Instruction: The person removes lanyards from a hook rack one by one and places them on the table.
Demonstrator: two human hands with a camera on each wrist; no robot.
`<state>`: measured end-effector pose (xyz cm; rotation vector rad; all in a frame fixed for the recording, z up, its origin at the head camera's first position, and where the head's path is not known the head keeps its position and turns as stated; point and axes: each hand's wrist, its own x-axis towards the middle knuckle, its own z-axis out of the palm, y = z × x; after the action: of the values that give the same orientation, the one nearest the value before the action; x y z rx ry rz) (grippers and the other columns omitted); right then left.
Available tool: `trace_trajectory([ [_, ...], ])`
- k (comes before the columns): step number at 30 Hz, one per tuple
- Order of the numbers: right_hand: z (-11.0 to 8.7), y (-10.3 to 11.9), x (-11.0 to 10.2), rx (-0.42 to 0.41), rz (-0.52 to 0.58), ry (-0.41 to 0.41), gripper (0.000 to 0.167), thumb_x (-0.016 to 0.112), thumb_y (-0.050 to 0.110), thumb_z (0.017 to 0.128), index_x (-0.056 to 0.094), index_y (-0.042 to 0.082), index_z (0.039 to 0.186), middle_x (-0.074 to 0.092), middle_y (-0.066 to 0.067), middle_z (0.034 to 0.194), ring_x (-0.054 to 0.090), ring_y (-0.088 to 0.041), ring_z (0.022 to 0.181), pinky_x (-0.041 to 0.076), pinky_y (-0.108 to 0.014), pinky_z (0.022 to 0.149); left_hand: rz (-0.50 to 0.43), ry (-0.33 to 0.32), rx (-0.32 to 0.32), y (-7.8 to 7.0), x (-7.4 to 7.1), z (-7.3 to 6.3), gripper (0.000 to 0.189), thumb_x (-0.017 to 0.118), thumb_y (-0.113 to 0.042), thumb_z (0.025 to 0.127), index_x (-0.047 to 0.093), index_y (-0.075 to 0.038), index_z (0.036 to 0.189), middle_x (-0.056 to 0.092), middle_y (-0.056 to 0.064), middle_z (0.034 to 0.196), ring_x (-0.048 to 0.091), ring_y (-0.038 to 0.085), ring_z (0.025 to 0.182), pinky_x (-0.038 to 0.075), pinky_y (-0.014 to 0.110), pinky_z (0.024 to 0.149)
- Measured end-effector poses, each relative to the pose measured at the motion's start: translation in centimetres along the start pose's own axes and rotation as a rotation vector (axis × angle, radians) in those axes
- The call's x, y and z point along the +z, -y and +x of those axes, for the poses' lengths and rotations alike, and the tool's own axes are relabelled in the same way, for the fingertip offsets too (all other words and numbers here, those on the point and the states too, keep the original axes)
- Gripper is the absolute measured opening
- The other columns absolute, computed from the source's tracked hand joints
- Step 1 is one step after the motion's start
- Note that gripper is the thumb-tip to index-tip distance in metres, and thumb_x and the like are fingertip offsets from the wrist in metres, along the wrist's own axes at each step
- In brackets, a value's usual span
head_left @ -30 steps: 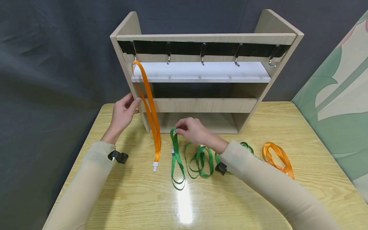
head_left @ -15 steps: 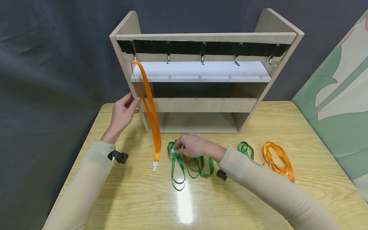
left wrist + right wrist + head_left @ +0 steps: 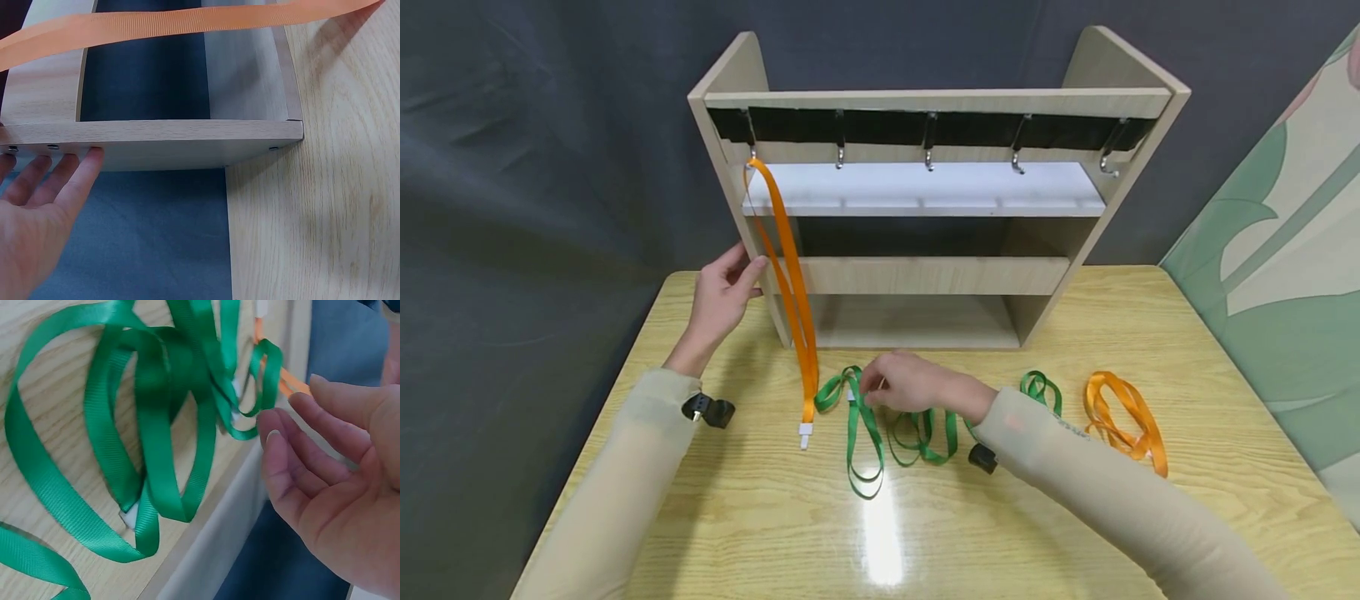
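My left hand [image 3: 718,296] rests on the left side panel of a wooden rack [image 3: 925,275], its thumb at the front edge. In the left wrist view its straight fingers [image 3: 81,178] touch the outer face. An orange lanyard [image 3: 802,317] hangs from the leftmost hook, its white clip low over the table. My right hand [image 3: 910,383] is low over a green lanyard [image 3: 868,425] with a loop turned left. In the right wrist view, thumb and fingers stand apart, with the green loop [image 3: 270,375] just beyond the fingertips.
A second green lanyard [image 3: 943,446] lies coiled partly beneath my right hand. Further right are another green lanyard [image 3: 1036,385] and a coiled orange one [image 3: 1131,417]. Several metal hooks [image 3: 929,158] line the rack's black strip. Dark cloth [image 3: 550,167] hangs behind.
My right hand has come down from near the rack's base and let go of the green lanyard, whose upper loop now lies out to the left. My left hand has stayed put.
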<state>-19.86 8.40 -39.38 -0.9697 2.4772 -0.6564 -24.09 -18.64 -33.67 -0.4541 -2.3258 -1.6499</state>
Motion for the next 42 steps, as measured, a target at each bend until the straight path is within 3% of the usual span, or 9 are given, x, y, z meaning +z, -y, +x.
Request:
trace_trajectory([
  [4, -0.1, 0.0, -1.1, -0.029, 0.054, -0.077, 0.016, 0.065, 0.017, 0.093, 0.071, 0.008, 0.104, 0.066, 0.006, 0.093, 0.06, -0.009, 0.083, 0.05, -0.026, 0.074, -0.002, 0.0, 0.005, 0.0, 0.1, 0.0, 0.045, 0.055, -0.015, 0.099, 0.046, 0.0, 0.14, 0.057, 0.022, 0.124, 0.059, 0.029, 0.101, 0.055, 0.04, 0.076],
  [8, -0.1, 0.7, -2.9, -0.072, 0.136, -0.227, 0.016, 0.065, 0.017, 0.093, 0.07, 0.008, 0.105, 0.068, 0.004, 0.095, 0.061, -0.01, 0.082, 0.051, -0.024, 0.072, -0.004, 0.0, 0.012, 0.0, 0.1, 0.1, 0.044, 0.055, -0.014, 0.099, 0.047, 0.0, 0.14, 0.057, 0.023, 0.123, 0.06, 0.028, 0.1, 0.055, 0.041, 0.076],
  [16, 0.9, 4.7, -8.3, -0.143, 0.271, -0.604, 0.025, 0.066, 0.019, 0.093, 0.068, 0.004, 0.112, 0.067, 0.0, 0.099, 0.06, -0.012, 0.081, 0.052, -0.027, 0.069, 0.002, 0.006, 0.021, -0.1, 0.4, 0.4, 0.044, 0.055, -0.015, 0.099, 0.047, 0.0, 0.14, 0.058, 0.022, 0.122, 0.06, 0.028, 0.099, 0.054, 0.045, 0.077],
  [20, 1.7, 7.0, -9.9, -0.148, 0.265, -0.723, 0.033, 0.066, 0.024, 0.092, 0.065, 0.005, 0.119, 0.067, -0.003, 0.108, 0.062, -0.007, 0.084, 0.052, -0.022, 0.069, -0.002, 0.011, 0.021, -0.1, 0.5, 0.4, 0.044, 0.055, -0.015, 0.099, 0.047, 0.0, 0.14, 0.058, 0.023, 0.122, 0.06, 0.028, 0.099, 0.054, 0.046, 0.077],
  [24, 2.7, 9.2, -10.7, -0.157, 0.283, -0.765, 0.04, 0.066, 0.025, 0.092, 0.06, 0.005, 0.127, 0.064, -0.006, 0.118, 0.062, -0.005, 0.083, 0.052, -0.021, 0.068, 0.003, 0.009, 0.011, -0.1, 0.3, 0.4, 0.045, 0.055, -0.016, 0.099, 0.047, -0.001, 0.14, 0.057, 0.022, 0.124, 0.06, 0.028, 0.101, 0.054, 0.046, 0.077],
  [31, 4.6, 11.7, -11.6, -0.118, 0.325, -0.755, 0.05, 0.068, 0.026, 0.091, 0.051, 0.009, 0.135, 0.058, -0.003, 0.122, 0.061, -0.007, 0.077, 0.052, -0.02, 0.066, -0.001, 0.009, -0.016, 0.0, 0.1, 0.3, 0.045, 0.055, -0.018, 0.099, 0.047, -0.002, 0.141, 0.056, 0.021, 0.126, 0.059, 0.03, 0.103, 0.054, 0.046, 0.077],
  [37, 6.0, 12.8, -12.1, -0.125, 0.351, -0.756, 0.047, 0.066, 0.023, 0.092, 0.052, 0.006, 0.132, 0.06, -0.003, 0.114, 0.06, -0.008, 0.08, 0.052, -0.019, 0.068, -0.019, -0.008, -0.012, 0.3, 0.0, 0.1, 0.043, 0.055, -0.016, 0.099, 0.049, -0.001, 0.139, 0.058, 0.021, 0.123, 0.06, 0.029, 0.101, 0.056, 0.037, 0.074],
  [42, 6.7, 13.5, -12.7, -0.105, 0.326, -0.812, 0.032, 0.063, 0.021, 0.094, 0.06, 0.005, 0.122, 0.064, 0.0, 0.099, 0.059, -0.007, 0.077, 0.05, -0.017, 0.068, -0.015, -0.013, -0.006, 0.4, 0.2, 0.1, 0.043, 0.055, -0.015, 0.098, 0.05, 0.0, 0.138, 0.058, 0.022, 0.122, 0.061, 0.021, 0.096, 0.056, 0.039, 0.073],
])
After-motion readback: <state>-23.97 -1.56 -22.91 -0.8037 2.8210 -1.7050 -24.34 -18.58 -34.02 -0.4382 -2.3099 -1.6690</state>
